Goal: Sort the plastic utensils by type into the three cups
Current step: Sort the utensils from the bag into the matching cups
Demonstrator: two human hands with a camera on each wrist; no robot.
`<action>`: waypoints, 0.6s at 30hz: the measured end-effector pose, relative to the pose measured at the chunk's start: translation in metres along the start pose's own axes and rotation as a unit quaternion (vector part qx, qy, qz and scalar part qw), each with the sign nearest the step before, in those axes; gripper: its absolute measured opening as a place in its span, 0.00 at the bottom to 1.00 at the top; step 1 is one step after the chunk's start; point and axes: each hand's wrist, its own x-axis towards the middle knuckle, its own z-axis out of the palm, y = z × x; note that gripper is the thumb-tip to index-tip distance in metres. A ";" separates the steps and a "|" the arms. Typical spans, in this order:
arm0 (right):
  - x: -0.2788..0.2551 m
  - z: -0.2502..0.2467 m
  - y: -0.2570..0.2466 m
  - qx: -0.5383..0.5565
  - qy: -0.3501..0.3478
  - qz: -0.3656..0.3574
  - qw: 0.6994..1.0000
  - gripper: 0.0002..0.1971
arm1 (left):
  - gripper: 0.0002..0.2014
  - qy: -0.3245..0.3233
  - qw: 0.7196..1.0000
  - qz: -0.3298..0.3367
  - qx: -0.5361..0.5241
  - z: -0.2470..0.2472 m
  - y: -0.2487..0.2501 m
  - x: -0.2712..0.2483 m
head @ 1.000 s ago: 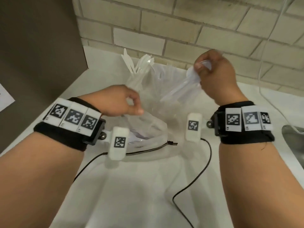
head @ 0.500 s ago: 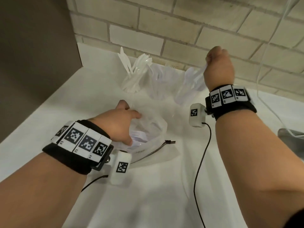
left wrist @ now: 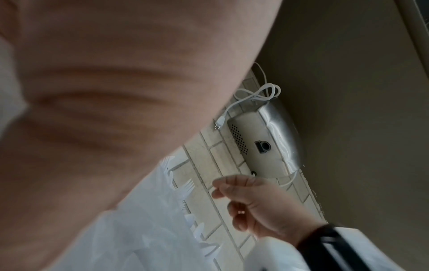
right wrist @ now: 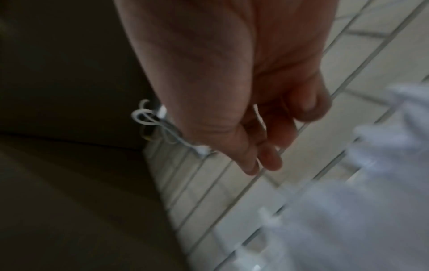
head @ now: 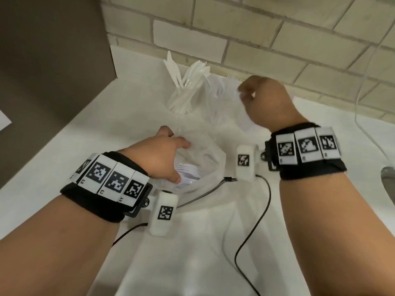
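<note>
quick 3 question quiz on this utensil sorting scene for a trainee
1. True or false: the right hand is holding a utensil.
2. Which hand reaches into the plastic bag? A) left hand B) right hand C) neither
3. Fill in: the white utensils showing inside the bag are ____.
Key: 1 false; 2 A; 3 forks
</note>
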 end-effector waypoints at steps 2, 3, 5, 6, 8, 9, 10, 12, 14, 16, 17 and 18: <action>-0.027 0.006 -0.033 0.044 -0.040 -0.066 0.996 0.11 | 0.44 0.013 1.000 -0.002 -0.004 0.001 0.001 0.000; -0.042 0.012 -0.047 0.065 -0.069 -0.094 0.991 0.10 | 0.42 0.023 1.000 -0.003 -0.006 0.002 0.001 -0.001; -0.064 0.027 -0.066 0.082 -0.146 -0.123 0.978 0.10 | 0.36 0.048 0.999 -0.004 -0.011 0.004 0.002 -0.002; -0.072 0.035 -0.070 0.063 -0.196 -0.124 0.971 0.10 | 0.34 0.056 0.998 -0.001 -0.018 0.005 0.001 -0.003; -0.082 0.051 -0.072 -0.032 -0.288 -0.122 0.949 0.18 | 0.32 0.061 0.997 0.016 -0.038 0.007 -0.003 -0.008; -0.085 0.059 -0.069 -0.080 -0.319 -0.106 0.938 0.24 | 0.30 0.063 0.997 0.027 -0.042 0.008 -0.005 -0.010; -0.086 0.065 -0.066 -0.108 -0.339 -0.084 0.931 0.29 | 0.27 0.067 0.996 0.032 -0.041 0.009 -0.008 -0.012; -0.086 0.072 -0.060 -0.125 -0.352 -0.062 0.926 0.34 | 0.24 0.074 0.997 0.010 -0.018 0.011 -0.013 -0.016; -0.085 0.076 -0.055 -0.123 -0.357 -0.065 0.924 0.31 | 0.26 0.064 0.997 -0.042 0.002 0.013 -0.016 -0.018; -0.086 0.077 -0.053 -0.100 -0.345 -0.069 0.931 0.26 | 0.32 0.041 0.996 -0.073 0.015 0.014 -0.016 -0.019; -0.086 0.077 -0.052 -0.082 -0.334 -0.068 0.937 0.23 | 0.34 0.037 0.996 -0.075 0.019 0.014 -0.015 -0.019; -0.087 0.079 -0.051 -0.068 -0.324 -0.067 0.941 0.22 | 0.36 0.036 0.997 -0.073 0.020 0.014 -0.015 -0.019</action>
